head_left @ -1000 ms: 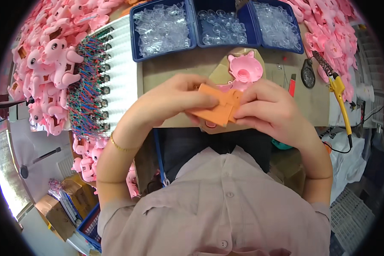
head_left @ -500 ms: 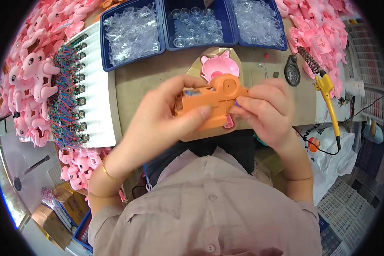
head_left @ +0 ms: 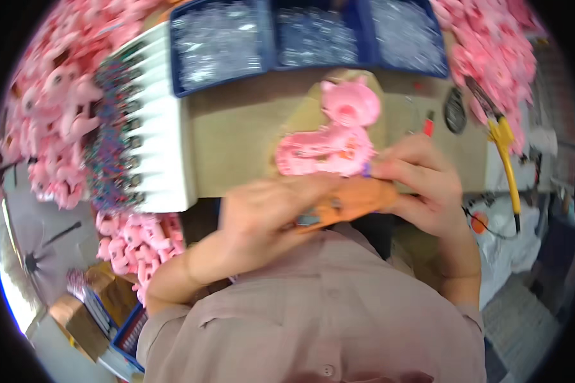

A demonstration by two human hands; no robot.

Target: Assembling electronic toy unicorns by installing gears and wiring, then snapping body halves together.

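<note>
Both hands hold an orange plastic toy housing at the near edge of the table, tilted edge-on. My left hand is closed round its left end, thumb and fingers on either side. The fingers of my right hand are closed on its right end, beside a small purple piece at the fingertips. Blur hides whether that piece is fixed to the housing. Just beyond lies an open pink animal-shaped toy shell on a tan board. A red, dark-tipped tool shows past my right hand.
Blue trays of clear plastic parts stand at the back. On the left are a white rack with wired parts and heaped pink toys. A yellow-handled soldering iron and a dark oval object lie right.
The orange housing has come nearer my body and turned edge-on, uncovering the pink shell. My hands moved with it, and the view has shifted slightly.
</note>
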